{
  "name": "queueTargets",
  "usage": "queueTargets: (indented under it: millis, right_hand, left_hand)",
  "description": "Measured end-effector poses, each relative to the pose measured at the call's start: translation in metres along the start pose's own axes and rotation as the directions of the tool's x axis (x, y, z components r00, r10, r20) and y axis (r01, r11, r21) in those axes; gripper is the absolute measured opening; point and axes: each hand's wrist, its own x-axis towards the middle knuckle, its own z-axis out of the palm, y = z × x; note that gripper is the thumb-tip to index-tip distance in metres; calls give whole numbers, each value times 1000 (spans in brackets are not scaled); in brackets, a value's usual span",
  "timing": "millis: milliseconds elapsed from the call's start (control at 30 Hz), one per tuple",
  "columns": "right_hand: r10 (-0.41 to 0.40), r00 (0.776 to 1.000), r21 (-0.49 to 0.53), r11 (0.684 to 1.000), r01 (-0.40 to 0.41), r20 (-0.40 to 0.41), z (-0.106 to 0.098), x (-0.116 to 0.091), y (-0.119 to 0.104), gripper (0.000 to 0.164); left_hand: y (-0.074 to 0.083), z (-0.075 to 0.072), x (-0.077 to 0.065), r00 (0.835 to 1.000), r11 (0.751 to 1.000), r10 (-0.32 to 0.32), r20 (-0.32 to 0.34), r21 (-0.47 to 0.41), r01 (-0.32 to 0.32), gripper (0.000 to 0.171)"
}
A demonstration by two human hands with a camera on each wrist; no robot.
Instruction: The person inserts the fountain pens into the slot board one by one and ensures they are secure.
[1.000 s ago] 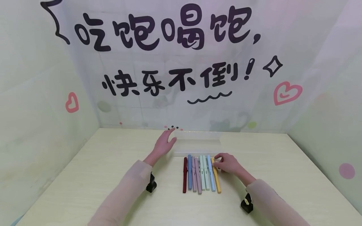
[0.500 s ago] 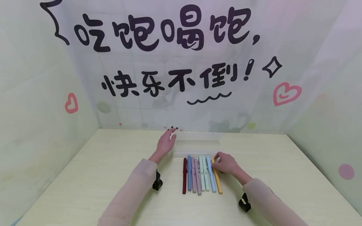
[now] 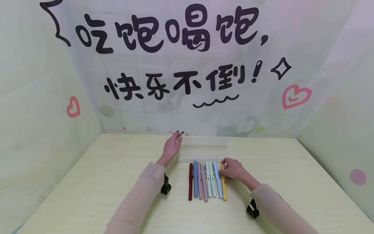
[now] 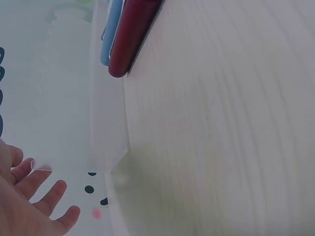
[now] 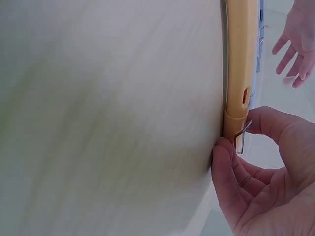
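My right hand (image 3: pixel 234 168) pinches the capped end of a yellow pen (image 3: pixel 224 187) between thumb and fingers. The right wrist view shows the pen's wire clip (image 5: pixel 242 137) beside the thumb. Left of it lie several pens side by side: a light blue pen (image 3: pixel 218 182), pale green ones, mauve ones, a blue pen (image 3: pixel 195 182) and a dark red pen (image 3: pixel 191 185). Behind them stands a clear box (image 3: pixel 203 160). My left hand (image 3: pixel 171 146) is at the box's left end, fingers spread in the left wrist view; whether it touches the box is unclear.
A pale wooden table (image 3: pixel 117 169) carries everything. A printed cloth backdrop (image 3: pixel 187 113) rises behind the box, with side cloths at left and right. Black wrist mounts (image 3: pixel 166 185) hang under both sleeves.
The yellow pen's lower end has swung slightly left, so it lies straighter. My left hand has shifted a little right along the box's left end, with its forearm following.
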Motion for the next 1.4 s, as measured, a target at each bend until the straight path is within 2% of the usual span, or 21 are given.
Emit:
queueTargets:
  millis: [233, 467, 667, 967, 1133, 1400]
  right_hand:
    - [-4, 1000, 2, 1000, 4, 1, -1, 0, 1, 28]
    - [-6, 1000, -1, 1000, 6, -4, 0, -1, 1, 23]
    - [-4, 1000, 3, 1000, 5, -28, 1, -2, 1, 23]
    - [-36, 995, 10, 999, 37, -97, 0, -1, 2, 26]
    - [-43, 993, 58, 997, 49, -107, -1, -2, 2, 25]
    - [-8, 994, 171, 985, 27, -111, -7, -2, 0, 28]
  left_hand:
    - [0, 4, 3, 1000, 998, -29, 11, -49, 29, 30]
    - [-2, 9, 7, 997, 991, -74, -11, -117, 72, 28]
    - [-2, 10, 7, 996, 984, -91, -20, -158, 87, 27]
    - [-2, 8, 6, 993, 980, -116, -32, -167, 109, 26]
    - [-4, 8, 6, 992, 978, -120, -29, -176, 113, 27]
    - [-3, 7, 8, 991, 976, -128, -25, -180, 121, 26]
